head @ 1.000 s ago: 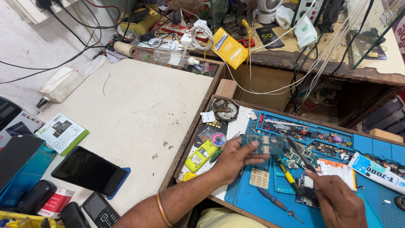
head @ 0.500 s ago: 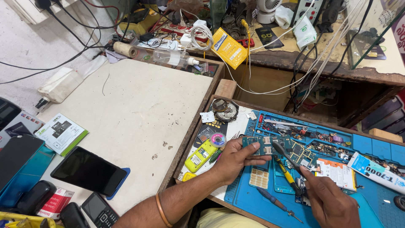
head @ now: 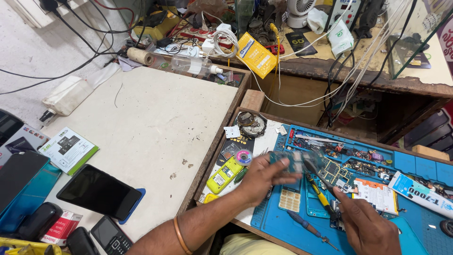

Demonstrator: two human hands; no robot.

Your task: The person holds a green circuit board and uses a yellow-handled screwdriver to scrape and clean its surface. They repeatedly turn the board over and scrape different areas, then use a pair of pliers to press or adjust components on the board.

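My left hand (head: 264,177) holds a small green circuit board (head: 295,160) just above the blue work mat (head: 415,222). The board looks blurred. My right hand (head: 365,226) grips a dark slim tool (head: 318,172) whose tip sits at the board's right edge. A yellow-handled screwdriver (head: 321,198) and a blue-handled screwdriver (head: 306,226) lie on the mat below the board. A yellow-green phone body (head: 225,174) rests left of my left hand. An orange bangle (head: 180,235) circles my left wrist.
A white worktop (head: 155,123) carries a black smartphone (head: 99,191), a keypad phone (head: 111,236) and a green-and-white box (head: 68,148). A glue tube (head: 422,193) lies at the mat's right. Cables, a yellow packet (head: 255,54) and a clear bottle (head: 196,65) crowd the back.
My left hand has lifted the circuit board slightly up off the mat. My right hand has brought the dark tool up and left to the board's edge.
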